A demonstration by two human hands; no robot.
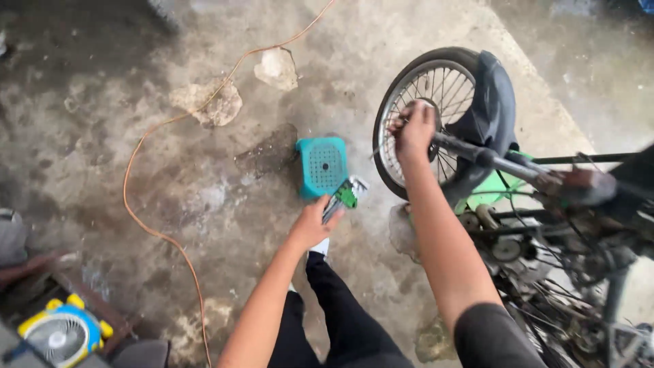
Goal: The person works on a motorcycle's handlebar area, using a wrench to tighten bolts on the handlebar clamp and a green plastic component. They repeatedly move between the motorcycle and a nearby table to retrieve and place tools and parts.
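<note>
Looking down, we see our left hand (312, 225) clamped on a green and white packet (346, 193), held above the concrete floor (204, 170) just beside a small teal plastic stool (320, 165). Our right hand (413, 129) is closed around the handlebar grip (456, 145) of a stripped motorbike (545, 225), in front of its spoked front wheel (426, 95). An orange cable (146, 140) trails across the floor, and a blue and yellow fan (61, 334) sits at lower left.

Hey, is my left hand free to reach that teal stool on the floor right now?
Probably, but not free: the left hand already holds a green-and-white packet. The teal stool stands just beyond it on bare concrete, with nothing between.
</note>
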